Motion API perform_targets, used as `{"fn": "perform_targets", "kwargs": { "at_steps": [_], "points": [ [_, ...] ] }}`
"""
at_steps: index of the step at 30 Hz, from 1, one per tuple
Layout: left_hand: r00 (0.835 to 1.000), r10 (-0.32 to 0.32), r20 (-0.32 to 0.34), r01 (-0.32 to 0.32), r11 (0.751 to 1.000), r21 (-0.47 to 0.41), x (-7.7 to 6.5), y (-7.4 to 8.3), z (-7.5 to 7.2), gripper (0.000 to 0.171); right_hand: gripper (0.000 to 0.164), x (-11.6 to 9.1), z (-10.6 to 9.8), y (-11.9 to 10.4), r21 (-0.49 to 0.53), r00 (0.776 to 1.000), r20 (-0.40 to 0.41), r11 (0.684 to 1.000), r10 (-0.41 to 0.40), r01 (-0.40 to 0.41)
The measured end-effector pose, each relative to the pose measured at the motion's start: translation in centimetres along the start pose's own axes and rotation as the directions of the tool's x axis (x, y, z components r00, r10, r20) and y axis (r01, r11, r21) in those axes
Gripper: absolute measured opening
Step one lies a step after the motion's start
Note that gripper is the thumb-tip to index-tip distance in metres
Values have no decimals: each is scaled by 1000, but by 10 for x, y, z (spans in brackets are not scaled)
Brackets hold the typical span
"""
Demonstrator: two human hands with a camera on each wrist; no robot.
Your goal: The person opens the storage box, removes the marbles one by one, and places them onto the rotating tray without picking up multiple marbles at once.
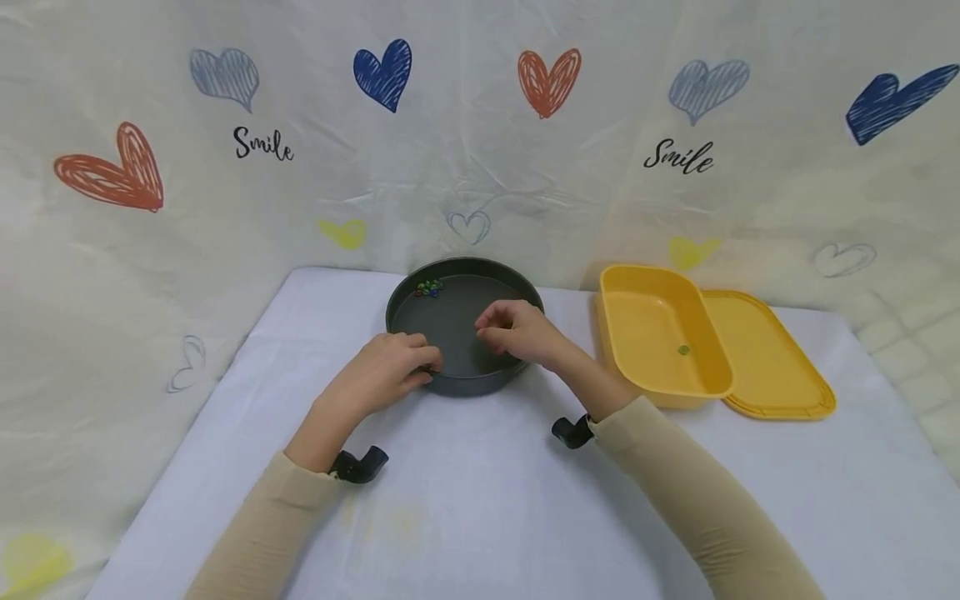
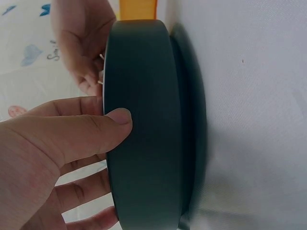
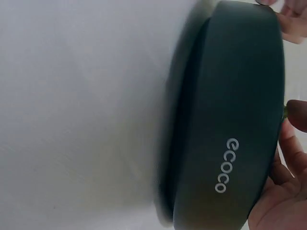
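A dark round pan point(image 1: 467, 384) with "ecoco" on its side stands on the white cloth. My left hand point(image 1: 390, 367) grips its near-left rim, thumb point(image 2: 117, 127) on the outer wall and fingers over the edge. Above the pan's right half, my right hand point(image 1: 517, 329) has its thumb and fingertips together. A small greenish marble point(image 3: 285, 112) shows at those fingertips in the right wrist view, mostly hidden by them. Several green, blue and red glass marbles point(image 1: 429, 288) lie clustered inside the pan at its far left.
To the right of the pan stands a yellow rectangular container point(image 1: 648, 312) with one greenish marble point(image 1: 683, 350) in it. Its yellow lid point(image 1: 772, 354) lies flat, partly behind the container. A backdrop point(image 1: 465, 150) printed with hearts rises behind the table.
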State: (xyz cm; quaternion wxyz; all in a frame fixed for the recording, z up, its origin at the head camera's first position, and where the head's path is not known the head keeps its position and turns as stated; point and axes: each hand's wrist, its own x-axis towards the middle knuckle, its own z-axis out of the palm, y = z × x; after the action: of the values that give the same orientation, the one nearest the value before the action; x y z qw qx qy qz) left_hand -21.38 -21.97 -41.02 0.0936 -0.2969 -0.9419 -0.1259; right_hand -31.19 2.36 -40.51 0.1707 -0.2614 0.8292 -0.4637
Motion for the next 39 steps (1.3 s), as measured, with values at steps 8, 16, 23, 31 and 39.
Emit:
{"fn": "perform_targets", "kwargs": {
  "at_steps": [8,16,23,31,39],
  "points": [
    [1000,1,3,-1,1000,5,0,2,-1,17,8,2,10,-3,-397,998,57,917,-9,31],
    [1000,3,-9,-3,1000,12,0,3,0,18,6,4,16,-6,-536,995,92,844,34,21],
    [1000,6,-13,-6,1000,13,-1,1,0,19,6,4,20,-6,-561,997,71,827,32,14],
    [1000,-3,16,3,1000,2,0,0,2,18,13,-10,6,-2,-322,995,5,942,-96,93],
    [1000,-8,12,7,1000,8,0,1,2,18,16,-48,-45,2,-277,974,-213,961,-78,17]
  ]
}}
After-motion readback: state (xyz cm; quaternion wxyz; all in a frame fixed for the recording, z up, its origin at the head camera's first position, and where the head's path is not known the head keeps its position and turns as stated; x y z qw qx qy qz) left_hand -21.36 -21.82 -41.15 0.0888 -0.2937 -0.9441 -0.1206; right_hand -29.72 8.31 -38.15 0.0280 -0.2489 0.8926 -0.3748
